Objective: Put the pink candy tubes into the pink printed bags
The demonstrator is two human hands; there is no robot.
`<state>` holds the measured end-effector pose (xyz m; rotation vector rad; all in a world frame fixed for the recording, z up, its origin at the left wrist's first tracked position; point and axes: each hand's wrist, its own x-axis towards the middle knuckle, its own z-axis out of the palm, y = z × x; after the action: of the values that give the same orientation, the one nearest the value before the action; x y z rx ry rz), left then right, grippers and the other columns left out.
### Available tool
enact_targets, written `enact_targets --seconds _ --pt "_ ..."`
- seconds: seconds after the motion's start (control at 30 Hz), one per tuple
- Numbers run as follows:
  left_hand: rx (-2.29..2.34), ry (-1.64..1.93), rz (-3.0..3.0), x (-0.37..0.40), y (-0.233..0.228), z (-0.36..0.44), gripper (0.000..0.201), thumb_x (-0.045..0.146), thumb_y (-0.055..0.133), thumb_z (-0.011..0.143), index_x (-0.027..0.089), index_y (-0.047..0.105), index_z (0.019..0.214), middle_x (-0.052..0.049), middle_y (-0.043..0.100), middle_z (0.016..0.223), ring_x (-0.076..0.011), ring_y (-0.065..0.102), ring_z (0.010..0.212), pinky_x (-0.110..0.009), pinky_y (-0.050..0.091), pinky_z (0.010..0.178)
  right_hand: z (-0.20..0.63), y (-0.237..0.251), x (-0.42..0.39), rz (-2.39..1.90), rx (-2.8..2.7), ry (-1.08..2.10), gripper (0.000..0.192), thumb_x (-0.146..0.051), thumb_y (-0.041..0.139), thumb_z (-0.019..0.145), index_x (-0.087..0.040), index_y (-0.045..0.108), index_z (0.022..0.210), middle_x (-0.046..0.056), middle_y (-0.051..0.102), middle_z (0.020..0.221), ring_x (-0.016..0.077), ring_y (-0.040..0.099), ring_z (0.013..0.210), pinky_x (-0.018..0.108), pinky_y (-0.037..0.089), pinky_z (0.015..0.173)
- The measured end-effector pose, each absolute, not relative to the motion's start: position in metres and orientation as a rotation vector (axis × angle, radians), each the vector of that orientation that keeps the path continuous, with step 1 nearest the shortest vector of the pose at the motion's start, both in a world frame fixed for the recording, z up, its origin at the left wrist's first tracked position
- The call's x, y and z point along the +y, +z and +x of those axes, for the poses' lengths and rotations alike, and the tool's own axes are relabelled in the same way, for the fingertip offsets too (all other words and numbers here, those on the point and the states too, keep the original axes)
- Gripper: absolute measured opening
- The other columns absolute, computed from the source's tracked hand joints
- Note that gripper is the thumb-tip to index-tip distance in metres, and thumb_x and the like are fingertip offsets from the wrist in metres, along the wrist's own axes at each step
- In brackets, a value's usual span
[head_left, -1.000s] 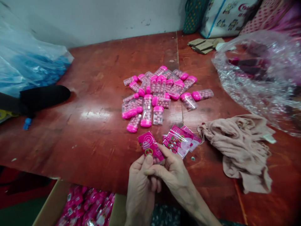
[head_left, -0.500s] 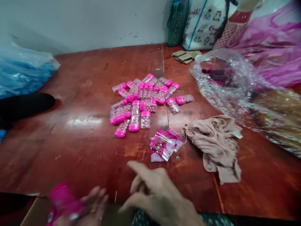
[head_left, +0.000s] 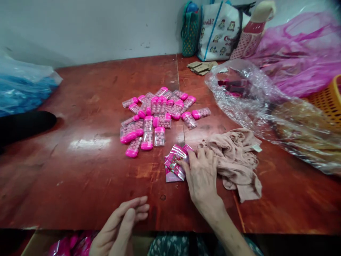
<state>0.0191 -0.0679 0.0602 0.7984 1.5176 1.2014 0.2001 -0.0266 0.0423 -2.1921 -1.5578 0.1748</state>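
My right hand (head_left: 202,174) reaches down onto a small fanned stack of pink printed plastic sleeves (head_left: 174,170). Its thumb rests on the stack, the other fingers are bent over the right side, and nothing is lifted. At the front edge of the table my left hand (head_left: 121,225) holds nothing, with fingers stretched and thumb apart. Clear containers of small pink balls with bright pink caps (head_left: 160,137) lie in a loose cluster beyond both hands. Below the table edge, beside my left wrist, are pink items (head_left: 62,245) in a cardboard box (head_left: 30,245).
Right of my right hand lies a crumpled beige cloth (head_left: 237,160). Clear plastic wrap (head_left: 234,106), a pink bag (head_left: 287,53) and a yellow basket (head_left: 326,103) line the right side. A bag of blue pieces (head_left: 26,85) and a black object (head_left: 26,122) are at left.
My left hand has let go of a pink item, now apparently down among the pink ones in the box, and moved right. My right hand has moved forward and right onto the sleeves.
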Motion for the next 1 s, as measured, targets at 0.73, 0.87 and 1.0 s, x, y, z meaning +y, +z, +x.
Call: enact_targets --seconds 0.73,0.87,1.0 --pt "1.274 0.859 2.609 -0.027 0.015 0.083 0.032 0.012 0.058 0.079 0.01 0.063 0.11 -0.017 0.059 0.122 -0.0336 0.044 0.116 -0.05 0.042 0.094 0.202 0.02 -0.022 -1.887 -1.099 0.366 0.011 -0.012 0.061 0.074 -0.02 0.054 0.07 0.001 0.057 0.07 0.0209 0.049 0.072 0.032 0.035 0.068" --pt "1.286 0.814 2.692 -0.027 0.011 0.086 0.029 0.011 0.056 0.08 0.008 0.063 0.108 -0.018 0.061 0.118 -0.0347 0.046 0.114 -0.051 0.046 0.09 0.204 0.024 -0.022 -1.801 -1.074 0.378 0.018 -0.007 0.059 0.071 -0.02 0.051 0.062 0.001 0.057 0.074 0.0201 0.049 0.078 0.032 0.036 0.073" --pt "1.286 0.806 2.709 -0.028 0.009 0.086 0.03 0.012 0.057 0.08 0.009 0.062 0.109 -0.018 0.06 0.119 -0.0348 0.045 0.115 -0.051 0.046 0.09 0.205 0.022 -0.023 -1.751 -0.99 0.454 0.011 -0.01 0.06 0.073 -0.02 0.056 0.07 0.0 0.059 0.072 0.0188 0.053 0.072 0.031 0.04 0.068"
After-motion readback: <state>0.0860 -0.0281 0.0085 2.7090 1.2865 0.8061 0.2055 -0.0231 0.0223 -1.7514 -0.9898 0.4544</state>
